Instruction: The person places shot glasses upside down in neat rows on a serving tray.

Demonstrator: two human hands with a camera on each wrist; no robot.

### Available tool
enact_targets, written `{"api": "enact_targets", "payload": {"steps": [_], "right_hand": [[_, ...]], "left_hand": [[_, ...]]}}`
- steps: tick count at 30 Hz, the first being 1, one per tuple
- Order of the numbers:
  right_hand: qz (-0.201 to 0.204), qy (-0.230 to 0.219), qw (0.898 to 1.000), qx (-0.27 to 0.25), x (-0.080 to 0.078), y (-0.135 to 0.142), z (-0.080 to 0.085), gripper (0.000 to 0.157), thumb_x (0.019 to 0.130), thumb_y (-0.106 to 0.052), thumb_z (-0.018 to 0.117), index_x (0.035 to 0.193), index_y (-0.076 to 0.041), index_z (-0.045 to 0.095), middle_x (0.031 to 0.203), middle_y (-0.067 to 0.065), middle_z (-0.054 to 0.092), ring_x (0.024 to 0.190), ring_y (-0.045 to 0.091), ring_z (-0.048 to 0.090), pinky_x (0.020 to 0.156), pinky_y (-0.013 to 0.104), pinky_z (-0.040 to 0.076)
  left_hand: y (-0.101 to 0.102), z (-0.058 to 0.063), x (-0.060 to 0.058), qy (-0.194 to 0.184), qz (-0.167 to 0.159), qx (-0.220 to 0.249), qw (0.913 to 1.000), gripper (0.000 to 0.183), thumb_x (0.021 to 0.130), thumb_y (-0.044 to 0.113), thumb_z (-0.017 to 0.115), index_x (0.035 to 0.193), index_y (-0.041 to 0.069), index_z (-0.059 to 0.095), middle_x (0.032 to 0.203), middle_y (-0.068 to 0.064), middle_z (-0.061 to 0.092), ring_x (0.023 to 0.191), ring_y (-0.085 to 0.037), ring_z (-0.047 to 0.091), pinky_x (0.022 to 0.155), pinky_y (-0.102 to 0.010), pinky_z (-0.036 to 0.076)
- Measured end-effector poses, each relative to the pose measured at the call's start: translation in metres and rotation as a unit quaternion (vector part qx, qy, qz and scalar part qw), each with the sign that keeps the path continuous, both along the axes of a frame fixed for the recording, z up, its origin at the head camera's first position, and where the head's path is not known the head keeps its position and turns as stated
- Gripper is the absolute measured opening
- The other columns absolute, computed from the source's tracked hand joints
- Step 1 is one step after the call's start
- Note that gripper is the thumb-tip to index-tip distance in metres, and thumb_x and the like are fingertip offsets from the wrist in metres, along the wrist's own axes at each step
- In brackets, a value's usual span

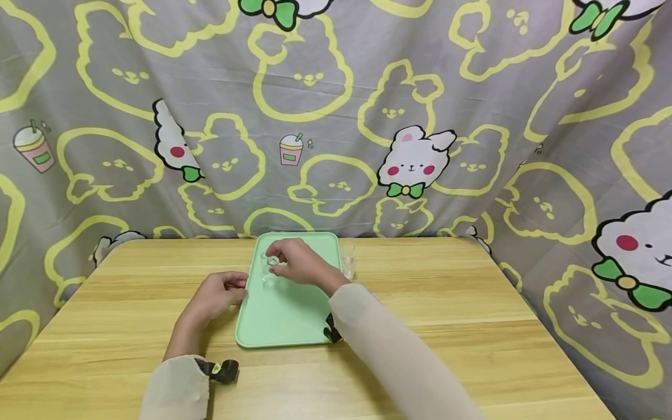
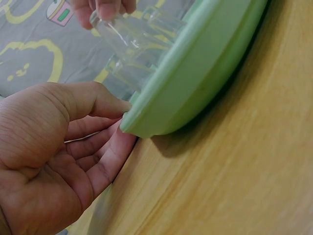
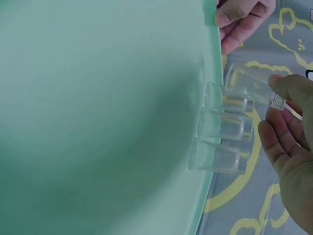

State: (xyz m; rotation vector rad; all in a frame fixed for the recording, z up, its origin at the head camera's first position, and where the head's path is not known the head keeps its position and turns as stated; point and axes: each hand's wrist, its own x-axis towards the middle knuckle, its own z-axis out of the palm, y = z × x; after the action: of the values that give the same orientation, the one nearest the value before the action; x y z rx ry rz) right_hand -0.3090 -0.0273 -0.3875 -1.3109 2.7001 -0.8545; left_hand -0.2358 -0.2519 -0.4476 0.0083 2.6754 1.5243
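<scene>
My right hand [image 1: 299, 262] is over the far left part of a mint-green tray [image 1: 294, 315]. Between thumb and fingertips it pinches the narrow end of a clear cup [image 3: 249, 84], whose wider end points toward the tray. Three more clear cups [image 3: 222, 126] stand in a row on the tray, close beside the held one. At the tray's left edge, my left hand [image 1: 212, 298] pinches the rim, thumb on top and fingers against the side, as the left wrist view [image 2: 63, 147] shows.
More clear cups [image 1: 349, 268] stand on the wooden table [image 1: 436, 315] just right of the tray, partly hidden by my right forearm. A patterned grey curtain [image 1: 336, 204] hangs behind the table's far edge. Black wrist cameras [image 1: 224, 371] are strapped to both sleeves.
</scene>
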Motion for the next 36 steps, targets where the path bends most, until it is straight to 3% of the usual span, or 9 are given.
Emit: {"api": "enact_targets", "payload": {"steps": [19,36], "right_hand": [[-0.010,0.012,1.000,0.017,0.003,-0.013,-0.016,0.028,0.092,-0.015,0.078,0.118,-0.003,0.075,0.109,0.005,0.073,0.095,0.014,0.068,0.081,0.014,0.049],[-0.025,0.011,1.000,-0.014,0.005,-0.011,-0.019,0.016,0.091,-0.014,0.080,0.105,-0.008,0.079,0.098,0.004,0.071,0.086,0.008,0.068,0.075,0.011,0.050]], "left_hand": [[-0.001,0.001,0.001,0.000,-0.006,0.001,1.0000,0.039,0.095,0.004,0.067,0.131,-0.009,0.061,0.116,-0.019,0.067,0.088,-0.021,0.066,0.072,-0.031,0.058],[0.000,0.000,-0.001,-0.004,-0.004,-0.004,1.0000,0.038,0.095,0.004,0.066,0.131,-0.008,0.061,0.116,-0.019,0.067,0.089,-0.021,0.066,0.073,-0.031,0.058]]}}
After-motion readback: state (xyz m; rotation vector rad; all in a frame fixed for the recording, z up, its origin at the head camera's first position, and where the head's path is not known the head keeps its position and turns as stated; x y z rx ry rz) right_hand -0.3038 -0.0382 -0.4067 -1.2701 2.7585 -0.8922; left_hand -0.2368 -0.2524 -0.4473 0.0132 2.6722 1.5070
